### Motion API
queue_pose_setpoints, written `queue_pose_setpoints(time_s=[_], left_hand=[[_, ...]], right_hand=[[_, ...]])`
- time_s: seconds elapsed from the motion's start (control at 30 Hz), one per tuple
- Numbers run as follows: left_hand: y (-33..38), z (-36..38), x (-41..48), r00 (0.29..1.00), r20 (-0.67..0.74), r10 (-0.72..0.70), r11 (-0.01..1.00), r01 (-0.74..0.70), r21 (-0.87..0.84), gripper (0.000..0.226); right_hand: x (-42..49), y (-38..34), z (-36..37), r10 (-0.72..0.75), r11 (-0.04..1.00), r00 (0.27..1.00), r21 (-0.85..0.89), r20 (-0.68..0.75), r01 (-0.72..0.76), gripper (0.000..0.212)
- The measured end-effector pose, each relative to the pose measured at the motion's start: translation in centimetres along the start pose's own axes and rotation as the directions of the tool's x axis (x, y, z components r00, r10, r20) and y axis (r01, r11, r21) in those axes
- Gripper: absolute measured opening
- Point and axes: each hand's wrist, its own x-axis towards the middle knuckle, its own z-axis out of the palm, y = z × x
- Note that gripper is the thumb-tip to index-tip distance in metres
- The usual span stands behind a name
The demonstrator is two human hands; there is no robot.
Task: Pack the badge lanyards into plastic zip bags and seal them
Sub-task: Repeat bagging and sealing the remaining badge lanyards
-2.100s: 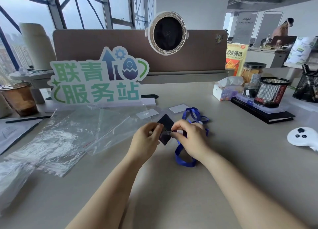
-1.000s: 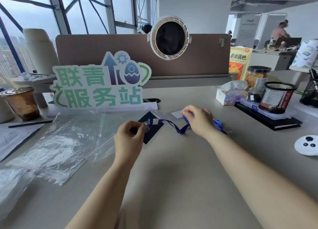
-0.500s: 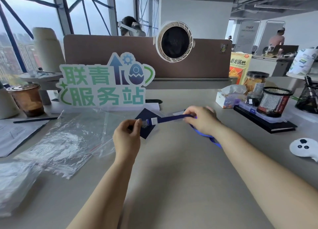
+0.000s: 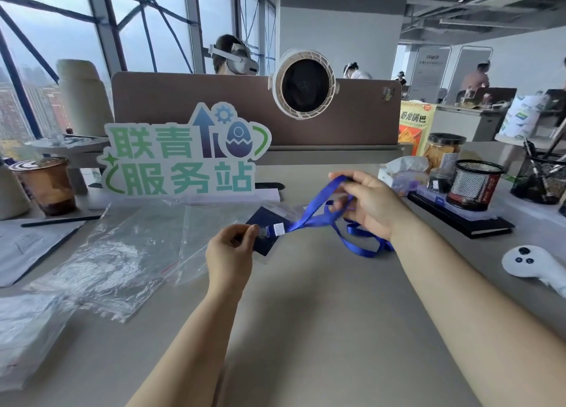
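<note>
Looking down our own forearms, we lose much at the edges. The pile of plastic zip bags (image 4: 122, 253) runs off the left side. A person in a white headset (image 4: 232, 54) shows only as a head above the brown partition (image 4: 183, 106). The white controller (image 4: 530, 262) is clipped at the right. Our left hand (image 4: 229, 253) covers part of the dark badge card (image 4: 266, 246) and nearly all of the clip, which we cannot make out.

The beige desk (image 4: 306, 314) fills the foreground of an open-plan office with a glass wall at left. On it stand a green-lettered sign (image 4: 183, 161), an iced coffee cup (image 4: 46, 186) and a black mesh pen cup (image 4: 473, 183). A round white fan (image 4: 303, 85) sits against the partition.

Our left hand pinches the clip end of the blue lanyard (image 4: 309, 216) between thumb and curled fingers, beside the edge of the nearest bag. Our right hand (image 4: 370, 204), fingers curled, holds the strap's loop raised. The slack trails under the wrist onto the desk. The lanyard is outside the bags.
</note>
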Motion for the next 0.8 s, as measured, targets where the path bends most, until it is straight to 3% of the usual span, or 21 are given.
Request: queue_pose_setpoints(time_s=[0.07, 0.13, 0.2, 0.23, 0.37, 0.43, 0.5, 0.67, 0.8], left_hand=[[0.1, 0.0, -0.1, 1.0, 0.019, 0.011, 1.0, -0.012, 0.008, 0.012], [-0.1, 0.1, 0.0, 0.998, 0.051, 0.019, 1.0, -0.02, 0.01, 0.011], [0.0, 0.1, 0.0, 0.996, 0.086, 0.024, 1.0, -0.024, -0.001, 0.012], [0.0, 0.1, 0.0, 0.994, 0.105, 0.034, 0.999, -0.034, -0.004, 0.015], [0.1, 0.4, -0.2, 0.984, 0.161, 0.079, 0.997, -0.077, -0.021, 0.033], [0.2, 0.4, -0.2, 0.985, 0.156, 0.069, 0.997, -0.063, -0.043, 0.041], [0.3, 0.3, 0.0, 0.989, 0.135, 0.051, 0.998, -0.047, -0.035, 0.04], [0.8, -0.1, 0.3, 0.991, 0.129, 0.019, 0.99, -0.001, -0.139, 0.011], [1.2, -0.8, 0.6, 0.952, 0.303, 0.051, 0.959, 0.037, -0.28, 0.003]], right_hand=[[-0.5, 1.6, -0.2, 0.088, 0.956, 0.996, -0.279, -0.014, -0.089, 0.031], [-1.1, 3.4, -0.6, 0.138, 0.784, 0.99, -0.611, 0.005, -0.106, 0.038], [-1.7, 4.6, -0.5, 0.148, 0.611, 0.987, -0.791, 0.07, -0.036, 0.06], [-2.1, 4.9, 0.0, 0.131, 0.608, 0.986, -0.794, 0.107, 0.006, 0.066], [-3.1, 7.1, 2.1, 0.089, 0.849, 0.99, -0.528, 0.109, -0.018, 0.066], [-3.0, 8.0, 2.3, 0.14, 0.866, 0.984, -0.496, 0.106, -0.07, 0.089], [-3.1, 8.0, 2.3, 0.16, 0.838, 0.977, -0.542, 0.14, -0.06, 0.094], [-3.2, 7.4, 1.4, 0.162, 0.804, 0.971, -0.594, 0.175, -0.027, 0.053], [-3.5, 7.1, 0.5, 0.181, 0.874, 0.933, -0.486, 0.31, -0.007, 0.015]])
